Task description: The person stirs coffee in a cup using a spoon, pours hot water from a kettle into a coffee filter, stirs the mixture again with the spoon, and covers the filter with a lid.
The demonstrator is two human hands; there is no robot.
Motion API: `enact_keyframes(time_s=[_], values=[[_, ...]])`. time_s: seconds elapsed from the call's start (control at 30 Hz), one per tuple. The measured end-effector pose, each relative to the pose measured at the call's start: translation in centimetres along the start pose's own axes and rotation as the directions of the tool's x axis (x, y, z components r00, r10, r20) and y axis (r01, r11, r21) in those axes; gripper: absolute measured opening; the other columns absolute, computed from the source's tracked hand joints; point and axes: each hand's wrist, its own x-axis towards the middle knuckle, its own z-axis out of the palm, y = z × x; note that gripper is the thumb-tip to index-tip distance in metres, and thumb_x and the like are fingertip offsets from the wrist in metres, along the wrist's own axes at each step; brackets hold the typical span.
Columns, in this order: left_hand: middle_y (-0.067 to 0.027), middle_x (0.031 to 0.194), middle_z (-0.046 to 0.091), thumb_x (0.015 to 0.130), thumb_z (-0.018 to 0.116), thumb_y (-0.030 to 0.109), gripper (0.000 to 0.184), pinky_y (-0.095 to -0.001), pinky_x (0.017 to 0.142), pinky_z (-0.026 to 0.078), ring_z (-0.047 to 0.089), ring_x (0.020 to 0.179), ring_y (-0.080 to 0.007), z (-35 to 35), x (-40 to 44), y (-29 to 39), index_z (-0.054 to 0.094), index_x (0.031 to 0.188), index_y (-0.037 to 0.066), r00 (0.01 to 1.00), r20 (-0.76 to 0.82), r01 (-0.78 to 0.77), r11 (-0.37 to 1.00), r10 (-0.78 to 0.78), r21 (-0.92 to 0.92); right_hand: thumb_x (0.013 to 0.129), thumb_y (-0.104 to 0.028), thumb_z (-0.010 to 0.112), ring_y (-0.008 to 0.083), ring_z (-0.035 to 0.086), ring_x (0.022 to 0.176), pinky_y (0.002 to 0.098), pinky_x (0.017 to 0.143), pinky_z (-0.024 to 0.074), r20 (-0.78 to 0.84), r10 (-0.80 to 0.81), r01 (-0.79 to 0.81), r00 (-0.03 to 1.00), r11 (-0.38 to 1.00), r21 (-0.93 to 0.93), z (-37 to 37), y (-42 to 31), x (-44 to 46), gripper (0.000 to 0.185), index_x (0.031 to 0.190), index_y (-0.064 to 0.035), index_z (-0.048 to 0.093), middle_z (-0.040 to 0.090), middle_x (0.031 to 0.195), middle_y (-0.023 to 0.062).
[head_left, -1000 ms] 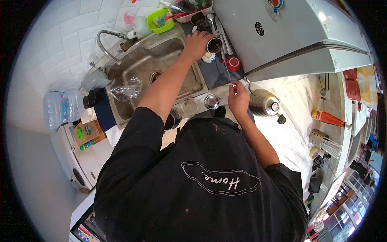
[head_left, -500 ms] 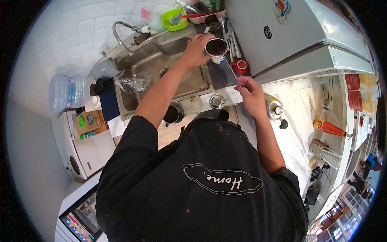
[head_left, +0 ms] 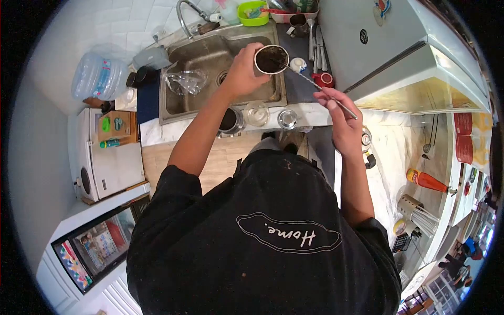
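My left hand [head_left: 245,71] is wrapped round a pale-rimmed cup [head_left: 259,69] over the right side of the sink. Dark, grainy matter lines the cup, which is tilted so its mouth faces me. In my right hand [head_left: 342,118], the fingers pinch a long twisted metal bar spoon [head_left: 314,82]. Its lower end reaches into the cup, where the dark contents hide the tip. A small white and blue object [head_left: 298,64] and a red cup [head_left: 323,80] are close by on the dark counter mat.
Crumpled clear plastic [head_left: 186,81] lies in the steel sink [head_left: 173,110]. Along the front ledge stand a dark-filled pitcher [head_left: 229,119], a glass jar [head_left: 256,114] and a metal container [head_left: 287,119]. Cutlery [head_left: 319,50] lies beyond the cup; a fridge [head_left: 388,47] rises to the right.
The view has shifted, so the sink appears further right and higher. My right hand has moved back and lower, with more of the bar spoon's shaft showing. The left hand still holds the cup.
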Motion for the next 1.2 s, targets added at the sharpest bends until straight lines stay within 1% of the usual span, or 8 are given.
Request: enact_keyframes(time_s=[0.1,0.3,0.4,0.7,0.8,1.03,1.13,1.2], values=[[-0.0175,0.128,0.061,0.073,0.083,0.008,0.08,-0.0402,0.106,0.047,0.061,0.123,-0.0325,-1.4,-2.3,1.9,0.041,0.14,0.004,0.995,-0.03,0.092,0.995,-0.093,-0.041,0.104,-0.007,0.058,0.0189,0.065,0.111,0.0333,0.102,0.0478,-0.017,-0.073,0.071,0.997,0.994,-0.08,1.3,0.3,-0.2,0.024,0.123,0.0035,0.068,0.071,0.116,0.0128],[-0.0171,0.128,0.061,0.072,0.083,0.007,0.08,-0.0407,0.106,0.047,0.061,0.122,-0.0306,-2.9,-6.1,5.1,0.041,0.139,0.006,0.984,-0.146,0.088,0.994,-0.097,-0.068,0.098,-0.003,0.065,0.0216,0.069,0.099,0.0329,0.091,0.0523,0.024,-0.226,0.225,0.974,0.94,-0.258,4.0,0.6,0.2,0.018,0.114,-0.0003,0.073,0.074,0.105,0.0122],[-0.0163,0.13,0.059,0.07,0.083,0.005,0.08,-0.0412,0.107,0.047,0.06,0.124,-0.0293,-3.4,-7.6,6.7,0.042,0.138,0.006,0.978,-0.174,0.109,0.993,-0.116,-0.047,0.095,-0.001,0.068,0.0252,0.071,0.096,0.0343,0.088,0.0534,0.129,-0.341,0.364,0.931,0.847,-0.386,5.3,-0.2,0.4,0.016,0.109,-0.0005,0.074,0.075,0.101,0.0123],[-0.0154,0.13,0.06,0.068,0.085,0.004,0.081,-0.0391,0.105,0.05,0.062,0.123,-0.0277,-7.1,-11.7,6.6,0.042,0.136,0.004,0.972,-0.185,0.125,0.986,-0.143,-0.106,0.092,0.001,0.069,0.0289,0.07,0.101,0.0367,0.09,0.0535,0.23,-0.391,0.453,0.891,0.737,-0.502,10.8,-1.0,-1.2,0.016,0.107,-0.0022,0.074,0.076,0.104,0.0128],[-0.0175,0.129,0.059,0.064,0.089,0.008,0.082,-0.0421,0.106,0.046,0.058,0.124,-0.0339,-8.8,-13.3,6.2,0.047,0.134,0.004,0.957,-0.193,0.164,0.951,-0.218,-0.26,0.091,0.003,0.069,0.0291,0.07,0.103,0.0366,0.091,0.0533,0.223,-0.456,0.503,0.862,0.71,-0.492,13.1,-1.3,-1.9,0.017,0.106,-0.0026,0.075,0.076,0.106,0.0127],[-0.0173,0.129,0.059,0.064,0.09,0.009,0.086,-0.0399,0.105,0.049,0.061,0.121,-0.0317,-12.0,-16.8,3.4,0.045,0.136,0.005,0.957,-0.207,0.161,0.966,-0.203,-0.202,0.092,0.002,0.069,0.03,0.071,0.1,0.0413,0.095,0.0532,0.238,-0.49,0.535,0.839,0.662,-0.524,18.4,-0.9,-3.6,0.015,0.106,-0.0023,0.074,0.076,0.104,0.0131],[-0.0158,0.128,0.058,0.069,0.088,0.006,0.084,-0.0391,0.105,0.05,0.062,0.122,-0.0269,-13.4,-17.9,3.2,0.039,0.137,0.004,0.97,-0.188,0.119,0.978,-0.152,-0.172,0.094,0.001,0.068,0.0302,0.072,0.1,0.0434,0.098,0.052,0.159,-0.512,0.512,0.844,0.681,-0.524,20.6,-0.4,-4.4,0.012,0.105,-0.0006,0.073,0.077,0.102,0.0127],[-0.0158,0.13,0.057,0.069,0.088,0.006,0.086,-0.0389,0.106,0.049,0.06,0.124,-0.0267,-14.0,-18.4,2.6,0.037,0.138,0.004,0.973,-0.142,0.143,0.958,-0.182,-0.247,0.095,0.0,0.066,0.0295,0.072,0.1,0.0444,0.1,0.0512,0.098,-0.513,0.482,0.853,0.701,-0.526,21.7,0.5,-4.9,0.011,0.105,0.0003,0.072,0.078,0.101,0.0123]])
